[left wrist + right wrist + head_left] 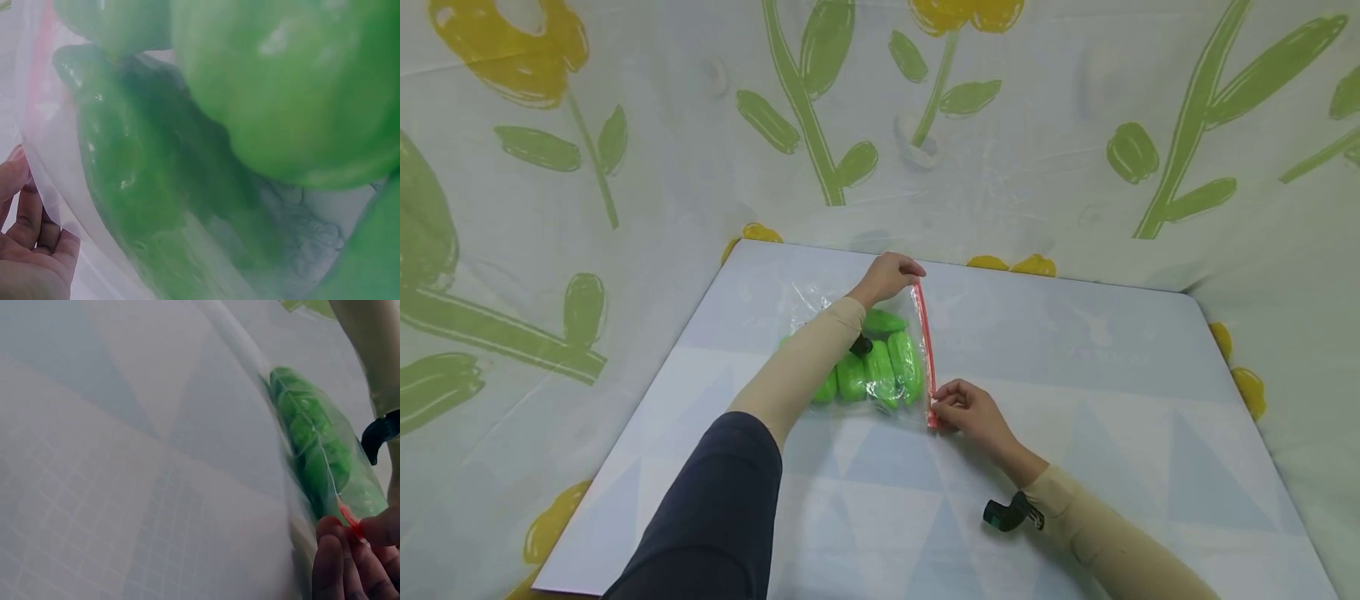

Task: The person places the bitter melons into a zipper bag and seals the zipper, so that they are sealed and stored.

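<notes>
- The clear bag (857, 358) of green peppers (880, 371) lies mid-worktop (1075, 400).
- The left hand (887, 277) grips the red zip strip (927, 350) at its 12 o'clock end; the right hand (970, 410) pinches the 6 o'clock end.
- Sealing well likely means keeping the strip taut and pressing evenly along it.
- Open room lies toward 3 o'clock; the worktop edges are well apart.

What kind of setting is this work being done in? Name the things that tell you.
Probably a makeshift recording booth, not a kitchen: flower-printed sheets hang around a pale patterned tabletop, where two hands pinch the red zip strip of a clear bag holding green items.
</notes>
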Motion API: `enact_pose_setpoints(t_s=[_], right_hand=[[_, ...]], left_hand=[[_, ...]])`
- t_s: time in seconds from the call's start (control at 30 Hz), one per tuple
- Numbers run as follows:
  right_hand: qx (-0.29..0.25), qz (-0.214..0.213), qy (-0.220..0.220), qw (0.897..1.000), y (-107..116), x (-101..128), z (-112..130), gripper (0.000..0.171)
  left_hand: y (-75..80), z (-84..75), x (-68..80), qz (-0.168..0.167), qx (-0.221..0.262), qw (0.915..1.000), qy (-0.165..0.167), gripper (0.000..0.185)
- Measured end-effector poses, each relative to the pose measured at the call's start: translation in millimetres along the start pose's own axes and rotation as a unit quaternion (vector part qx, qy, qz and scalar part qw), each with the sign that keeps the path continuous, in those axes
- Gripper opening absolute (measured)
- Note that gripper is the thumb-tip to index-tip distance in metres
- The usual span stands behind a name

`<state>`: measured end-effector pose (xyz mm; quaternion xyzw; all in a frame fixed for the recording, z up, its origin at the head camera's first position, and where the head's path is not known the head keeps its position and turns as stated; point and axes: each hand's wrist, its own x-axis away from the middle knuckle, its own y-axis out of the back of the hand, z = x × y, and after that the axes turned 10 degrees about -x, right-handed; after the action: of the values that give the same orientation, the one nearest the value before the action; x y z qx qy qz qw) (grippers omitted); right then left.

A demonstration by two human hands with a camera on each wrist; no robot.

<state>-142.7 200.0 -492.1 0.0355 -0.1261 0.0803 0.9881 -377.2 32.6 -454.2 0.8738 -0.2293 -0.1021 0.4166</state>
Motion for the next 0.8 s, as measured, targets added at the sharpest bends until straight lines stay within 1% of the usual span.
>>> enact_pose_setpoints(t_s=[0.23, 0.37, 0.5, 0.63, 0.8], right_hand=[[0.001, 0.005, -0.004, 1.000, -0.1, 4.6, -1.4, 0.023], [-0.003, 0.007, -0.013, 1.000, -0.4, 6.7, -1.0, 0.023], [-0.015, 0.014, -0.015, 1.000, -0.5, 9.6, 0.5, 0.024], [-0.015, 0.021, -0.008, 1.000, 0.1, 10.0, -1.2, 0.025], [-0.025, 0.023, 0.003, 0.999, 4.3, 1.0, -19.1, 0.026]], left_hand=[[-0.6, 1.6, -0.6, 0.005, 0.006, 1.0000, 0.001, 0.021], [1.1, -0.6, 0.9, 0.001, 0.006, 1.0000, 0.001, 0.020], [1.0, -2.2, 1.2, -0.003, 0.010, 0.9999, -0.002, 0.020], [-1.5, -2.0, 1.5, -0.003, 0.014, 0.9999, -0.007, 0.021], [-3.4, -2.0, 4.0, -0.004, 0.007, 0.9999, -0.009, 0.023]])
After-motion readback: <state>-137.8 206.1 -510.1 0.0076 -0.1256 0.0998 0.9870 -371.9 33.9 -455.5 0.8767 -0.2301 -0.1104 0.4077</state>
